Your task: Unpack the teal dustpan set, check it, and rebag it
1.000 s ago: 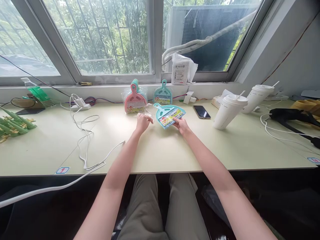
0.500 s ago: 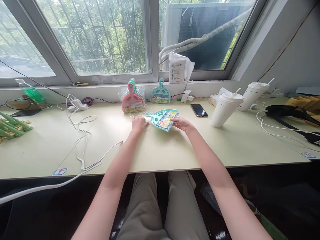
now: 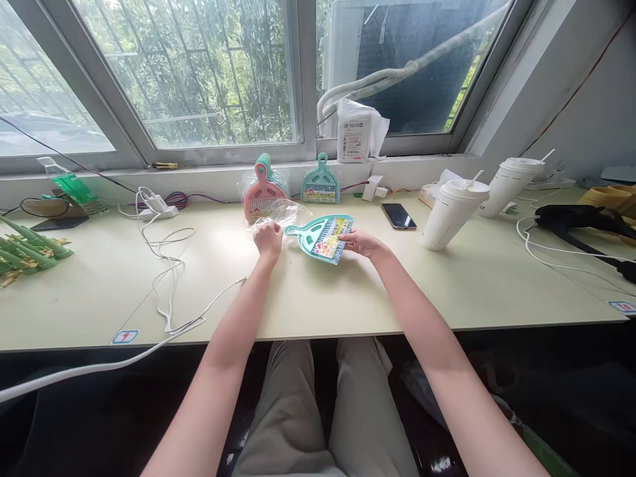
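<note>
My right hand (image 3: 364, 244) grips the wide bristle end of a mint-green dustpan and brush set (image 3: 311, 237), tilted just above the table. A printed label card (image 3: 334, 237) lies across its bristles. Close to the dustpan's handle, my left hand (image 3: 269, 240) is closed on a clear plastic bag (image 3: 285, 213), which spreads out behind the knuckles. Beyond the bag, a stack of dustpan sets with a pink one (image 3: 262, 192) in front leans by the sill. Another green dustpan set (image 3: 320, 182) stands to its right.
A phone (image 3: 398, 216) and two white cups (image 3: 454, 215) (image 3: 509, 185) with straws are on the right. White cables (image 3: 171, 265) trail across the left side near a power strip (image 3: 158, 211). A tissue pack (image 3: 356, 136) sits on the windowsill.
My left hand has lifted and shifted slightly left, pulling the clear bag up so it fans out. The green dustpan set has moved slightly in my right hand.
</note>
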Demonstrator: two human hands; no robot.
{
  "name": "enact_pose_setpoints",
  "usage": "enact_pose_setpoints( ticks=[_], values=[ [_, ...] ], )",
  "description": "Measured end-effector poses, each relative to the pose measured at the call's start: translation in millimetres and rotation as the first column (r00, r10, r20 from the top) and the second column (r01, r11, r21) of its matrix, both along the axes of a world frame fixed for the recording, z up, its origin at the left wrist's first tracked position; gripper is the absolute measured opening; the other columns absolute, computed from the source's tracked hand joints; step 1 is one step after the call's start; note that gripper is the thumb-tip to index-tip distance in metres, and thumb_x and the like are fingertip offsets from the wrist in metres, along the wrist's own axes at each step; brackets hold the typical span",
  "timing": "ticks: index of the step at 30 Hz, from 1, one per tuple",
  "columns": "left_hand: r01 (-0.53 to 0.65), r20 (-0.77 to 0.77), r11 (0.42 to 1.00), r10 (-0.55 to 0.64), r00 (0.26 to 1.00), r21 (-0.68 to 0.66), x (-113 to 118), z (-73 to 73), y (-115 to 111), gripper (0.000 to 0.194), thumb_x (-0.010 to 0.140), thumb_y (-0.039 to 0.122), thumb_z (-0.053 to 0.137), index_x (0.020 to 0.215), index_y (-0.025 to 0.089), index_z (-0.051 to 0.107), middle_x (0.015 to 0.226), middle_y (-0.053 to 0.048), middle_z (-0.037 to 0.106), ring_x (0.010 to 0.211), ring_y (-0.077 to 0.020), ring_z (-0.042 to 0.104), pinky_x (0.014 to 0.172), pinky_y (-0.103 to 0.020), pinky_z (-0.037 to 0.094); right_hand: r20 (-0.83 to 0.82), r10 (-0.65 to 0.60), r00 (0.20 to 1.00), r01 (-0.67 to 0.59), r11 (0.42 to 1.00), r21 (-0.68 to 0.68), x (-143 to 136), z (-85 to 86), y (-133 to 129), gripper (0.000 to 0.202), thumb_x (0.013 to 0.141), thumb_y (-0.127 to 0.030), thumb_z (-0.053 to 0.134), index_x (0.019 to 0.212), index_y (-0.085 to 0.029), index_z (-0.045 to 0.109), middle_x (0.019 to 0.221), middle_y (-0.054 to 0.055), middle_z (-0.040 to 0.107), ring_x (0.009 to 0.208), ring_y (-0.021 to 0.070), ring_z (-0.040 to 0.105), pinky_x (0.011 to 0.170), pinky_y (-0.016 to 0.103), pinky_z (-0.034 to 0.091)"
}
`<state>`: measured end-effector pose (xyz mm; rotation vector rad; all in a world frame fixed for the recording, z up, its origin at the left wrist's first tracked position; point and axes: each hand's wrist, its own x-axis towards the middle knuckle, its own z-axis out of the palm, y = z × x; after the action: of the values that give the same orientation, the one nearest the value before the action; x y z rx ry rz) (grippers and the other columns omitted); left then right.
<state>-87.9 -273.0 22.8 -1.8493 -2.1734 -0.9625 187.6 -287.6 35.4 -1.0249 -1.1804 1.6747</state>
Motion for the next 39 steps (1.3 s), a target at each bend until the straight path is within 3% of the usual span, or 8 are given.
enact_pose_setpoints(
  ticks=[10, 19, 24, 27, 30, 32, 36, 39],
  values=[
    [0.079, 0.006, 0.993, -0.079, 0.997, 0.091, 14.5, 8.4, -12.5, 0.02, 0.09, 0.022, 0.047, 0.089, 0.022, 0.067, 0.102, -0.008, 0.07, 0.108, -0.0287, 0.056, 0.1, -0.042, 0.034, -0.107, -0.271, 0.957, 0.275, 0.961, 0.025, -4.4, -9.4, 6.5, 0.021, 0.079, 0.002, 0.062, 0.094, -0.013, 0.067, 0.085, 0.007, 0.077, 0.081, 0.0185, 0.074, 0.088, 0.036, 0.061],
    [0.314, 0.04, 0.942, -0.32, 0.946, 0.118, 40.2, 20.7, -32.7, 0.02, 0.094, 0.029, 0.046, 0.094, 0.025, 0.065, 0.111, -0.006, 0.067, 0.12, -0.0263, 0.05, 0.113, -0.044, 0.022, -0.126, -0.124, 0.984, 0.136, 0.987, 0.086, -28.2, -10.0, -2.7, 0.016, 0.076, -0.007, 0.072, 0.09, -0.012, 0.07, 0.092, 0.01, 0.077, 0.085, 0.023, 0.074, 0.09, 0.042, 0.06],
    [0.0, 0.306, 0.944, -0.107, 0.946, 0.329, 48.9, 20.3, -28.5, 0.046, 0.088, 0.038, 0.059, 0.13, 0.023, 0.048, 0.149, -0.011, 0.039, 0.142, -0.0269, 0.03, 0.114, -0.044, 0.026, -0.233, -0.191, 0.954, 0.224, 0.967, 0.125, -34.8, -15.7, -4.0, 0.017, 0.077, -0.011, 0.072, 0.093, -0.014, 0.069, 0.099, 0.008, 0.076, 0.091, 0.0217, 0.073, 0.09, 0.039, 0.06],
    [-0.19, 0.668, 0.948, -0.03, 0.743, 0.255, 41.9, 16.9, -12.7, 0.058, 0.09, 0.038, 0.054, 0.141, 0.021, 0.034, 0.152, -0.014, 0.034, 0.143, -0.0239, 0.031, 0.112, -0.041, 0.034, -0.261, -0.184, 0.948, 0.228, 0.962, 0.151, -36.6, -15.6, -6.3, 0.018, 0.077, -0.014, 0.073, 0.094, -0.013, 0.068, 0.102, 0.009, 0.075, 0.092, 0.0213, 0.072, 0.09, 0.038, 0.06],
    [0.143, 0.911, 0.976, -0.204, 0.358, 0.162, 34.4, 10.4, 2.1, 0.045, 0.094, 0.039, 0.043, 0.134, 0.019, 0.043, 0.138, -0.013, 0.053, 0.129, -0.0213, 0.052, 0.102, -0.035, 0.045, -0.271, -0.179, 0.946, 0.233, 0.955, 0.185, -39.0, -13.2, -9.0, 0.021, 0.076, -0.018, 0.076, 0.094, -0.014, 0.068, 0.105, 0.009, 0.075, 0.095, 0.0217, 0.071, 0.092, 0.038, 0.06],
    [0.393, 0.954, 0.9, -0.264, 0.14, 0.191, 35.0, 5.6, 5.6, 0.042, 0.093, 0.042, 0.043, 0.127, 0.018, 0.051, 0.124, -0.011, 0.064, 0.115, -0.0216, 0.062, 0.096, -0.035, 0.05, -0.273, -0.201, 0.941, 0.261, 0.944, 0.204, -40.3, -11.6, -10.1, 0.023, 0.074, -0.021, 0.078, 0.094, -0.015, 0.067, 0.107, 0.008, 0.074, 0.099, 0.0222, 0.07, 0.092, 0.038, 0.059],
    [0.577, 0.96, 0.788, -0.279, 0.022, 0.216, 46.0, 1.1, -0.3, 0.045, 0.092, 0.051, 0.043, 0.125, 0.021, 0.055, 0.114, -0.008, 0.07, 0.106, -0.0226, 0.066, 0.092, -0.039, 0.053, -0.293, -0.274, 0.916, 0.341, 0.916, 0.211, -38.0, -8.7, -9.2, 0.023, 0.075, -0.023, 0.078, 0.094, -0.017, 0.066, 0.108, 0.007, 0.073, 0.103, 0.0224, 0.069, 0.094, 0.038, 0.059],
    [0.538, 0.94, 0.799, -0.339, 0.033, 0.269, 48.8, 2.8, -4.1, 0.044, 0.094, 0.048, 0.04, 0.131, 0.026, 0.049, 0.125, -0.005, 0.066, 0.111, -0.0181, 0.064, 0.097, -0.036, 0.05, -0.289, -0.3, 0.909, 0.363, 0.911, 0.195, -32.2, -7.0, -6.5, 0.021, 0.075, -0.02, 0.076, 0.093, -0.017, 0.065, 0.106, 0.006, 0.074, 0.102, 0.0221, 0.07, 0.095, 0.039, 0.059]
  ],
)
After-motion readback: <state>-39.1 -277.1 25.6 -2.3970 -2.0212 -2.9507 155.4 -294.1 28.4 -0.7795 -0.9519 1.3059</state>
